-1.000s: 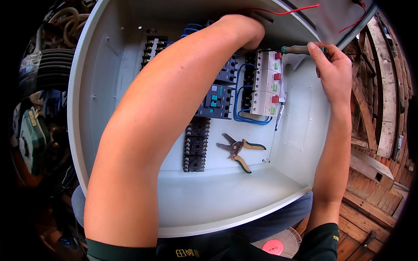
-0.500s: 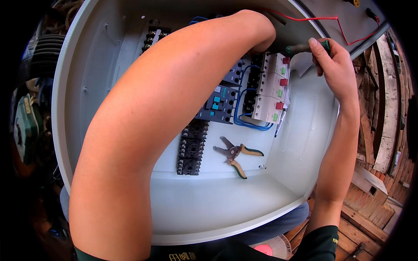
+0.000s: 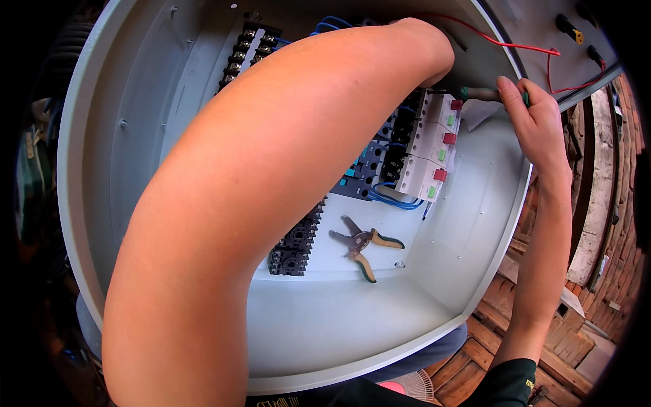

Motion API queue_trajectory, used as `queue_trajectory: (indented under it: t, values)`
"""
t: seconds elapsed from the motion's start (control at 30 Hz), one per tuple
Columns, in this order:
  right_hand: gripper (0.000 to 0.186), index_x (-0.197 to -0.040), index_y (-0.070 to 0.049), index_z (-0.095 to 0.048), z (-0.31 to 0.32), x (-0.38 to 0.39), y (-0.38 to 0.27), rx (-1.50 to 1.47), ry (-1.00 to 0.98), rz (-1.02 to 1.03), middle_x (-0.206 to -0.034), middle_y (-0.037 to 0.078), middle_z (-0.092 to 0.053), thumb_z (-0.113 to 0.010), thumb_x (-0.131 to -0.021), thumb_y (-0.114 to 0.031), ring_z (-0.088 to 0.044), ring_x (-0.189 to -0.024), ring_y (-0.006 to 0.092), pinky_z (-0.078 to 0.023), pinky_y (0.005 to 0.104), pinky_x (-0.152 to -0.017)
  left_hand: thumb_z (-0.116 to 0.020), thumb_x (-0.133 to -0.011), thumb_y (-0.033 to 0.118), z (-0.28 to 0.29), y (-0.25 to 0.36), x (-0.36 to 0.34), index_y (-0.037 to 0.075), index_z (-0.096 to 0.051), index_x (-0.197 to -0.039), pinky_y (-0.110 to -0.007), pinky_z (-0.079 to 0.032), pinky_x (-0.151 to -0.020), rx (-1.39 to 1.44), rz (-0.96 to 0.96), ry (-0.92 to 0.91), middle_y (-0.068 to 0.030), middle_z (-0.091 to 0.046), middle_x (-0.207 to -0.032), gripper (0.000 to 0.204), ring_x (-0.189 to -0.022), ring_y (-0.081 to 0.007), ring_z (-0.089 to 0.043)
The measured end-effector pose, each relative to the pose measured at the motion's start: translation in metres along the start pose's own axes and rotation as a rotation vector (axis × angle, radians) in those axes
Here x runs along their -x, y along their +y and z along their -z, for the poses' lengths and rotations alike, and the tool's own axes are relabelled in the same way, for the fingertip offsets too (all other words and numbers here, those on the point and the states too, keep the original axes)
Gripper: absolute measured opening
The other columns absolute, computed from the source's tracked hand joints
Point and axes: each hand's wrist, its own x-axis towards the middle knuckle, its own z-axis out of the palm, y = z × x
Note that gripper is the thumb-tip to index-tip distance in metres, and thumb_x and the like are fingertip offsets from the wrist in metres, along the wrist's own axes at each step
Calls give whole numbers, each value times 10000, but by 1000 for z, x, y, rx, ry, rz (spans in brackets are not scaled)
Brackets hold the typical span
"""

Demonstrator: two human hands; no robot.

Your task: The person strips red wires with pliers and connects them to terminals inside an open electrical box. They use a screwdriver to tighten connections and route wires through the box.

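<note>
My right hand (image 3: 536, 125) is shut on a green-handled screwdriver (image 3: 478, 93), whose shaft points left at the top of a row of white circuit breakers (image 3: 430, 146) with red and green tabs. My left forearm crosses the whole grey electrical enclosure (image 3: 74, 224) diagonally. My left hand (image 3: 434, 57) reaches in just above the breakers. Only its wrist and back show; the fingers are hidden behind it. Dark contactors (image 3: 366, 169) sit left of the breakers, with blue wires (image 3: 393, 200) looping beneath them.
Yellow-handled wire strippers (image 3: 363, 245) lie open on the back plate beside a black terminal block (image 3: 295, 241). Another terminal strip (image 3: 241, 51) sits at the upper left. A red wire (image 3: 522, 46) runs to the enclosure door (image 3: 569, 27). Wooden planks (image 3: 542, 339) lie at the right.
The view has drawn closer and tilted, so my left arm covers more of the enclosure. My right hand keeps the screwdriver at the top of the breakers, shifted slightly.
</note>
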Motion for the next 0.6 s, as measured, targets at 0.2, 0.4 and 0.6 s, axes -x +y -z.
queue_trajectory:
  t: [0.2,0.4,0.6]
  values:
    - [393,-816,31,-579,-20,6,-14,-202,194,-122,-724,57,-581,-621,-1011,-307,-487,-665,137,-443,277,-675,-783,-767,85,-3,-2,-2,171,-778,-1111,-458,-544,-885,78,-14,62,-111,-720,-1166,354,-1067,-312,-681]
    - [469,-649,-122,-364,-60,-6,-51,-1463,658,-437,-634,10,-344,-537,-1039,-316,-344,-594,177,-441,411,-768,-766,-761,64,2,-4,5,183,-780,-1108,-457,-550,-870,70,-23,39,-100,-722,-1167,366,-1055,-304,-688]
    - [593,-583,-159,-200,-57,-7,-9,-1568,152,-83,-533,11,-231,-526,-1032,-369,-254,-536,166,-344,376,-626,-744,-750,41,3,-4,7,173,-781,-1102,-453,-554,-856,91,-52,34,-107,-724,-1143,378,-1031,-302,-692]
